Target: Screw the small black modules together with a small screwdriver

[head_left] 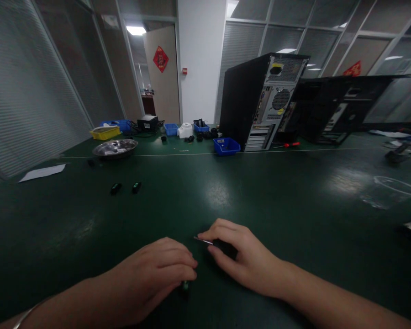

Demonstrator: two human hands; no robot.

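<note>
On the green tabletop (171, 196), my right hand (243, 256) pinches a thin, shiny metal piece (204, 240) between thumb and forefinger. My left hand (160, 274) is closed just to its left, with a small black part showing green (185, 286) under its fingertips. Most of that part is hidden by the fingers. Two small black parts with green on top, one (115, 188) and another (136, 187), lie apart from the hands at the left.
Behind stand a metal dish (115, 147), a yellow tray (105, 133), a blue bin (226, 146) and a black computer tower (246, 96). A clear container (390, 192) sits at the right. White paper (44, 172) lies far left.
</note>
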